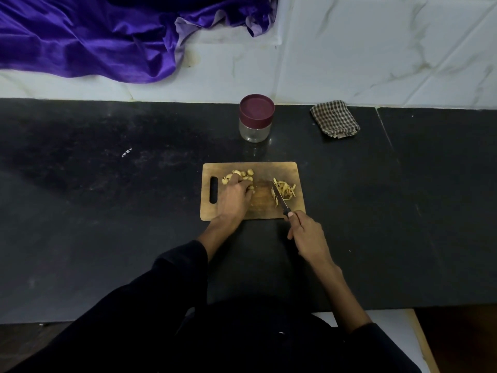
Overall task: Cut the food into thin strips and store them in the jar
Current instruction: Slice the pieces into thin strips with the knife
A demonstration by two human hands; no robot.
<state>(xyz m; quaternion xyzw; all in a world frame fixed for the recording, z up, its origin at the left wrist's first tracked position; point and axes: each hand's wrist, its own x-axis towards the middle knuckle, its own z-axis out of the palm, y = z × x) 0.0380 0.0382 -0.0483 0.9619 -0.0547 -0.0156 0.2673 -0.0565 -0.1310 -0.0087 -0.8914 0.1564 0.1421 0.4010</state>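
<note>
A wooden cutting board (258, 208) lies on the dark counter. Pale uncut food chunks (240, 174) sit at its upper left, and a pile of thin cut strips (285, 190) lies at its right. My left hand (233, 197) reaches into the chunks, fingers curled over some of them. My right hand (306, 235) grips the black handle of a knife (279, 198), whose blade points up the board beside the strips. A clear glass jar (254, 130) with a maroon lid (256, 107) screwed on stands behind the board.
A folded checked cloth (334, 119) lies at the back right of the counter (107, 211). Purple satin fabric (94, 36) drapes over the white marble ledge at the back left. The counter's front edge runs near my body.
</note>
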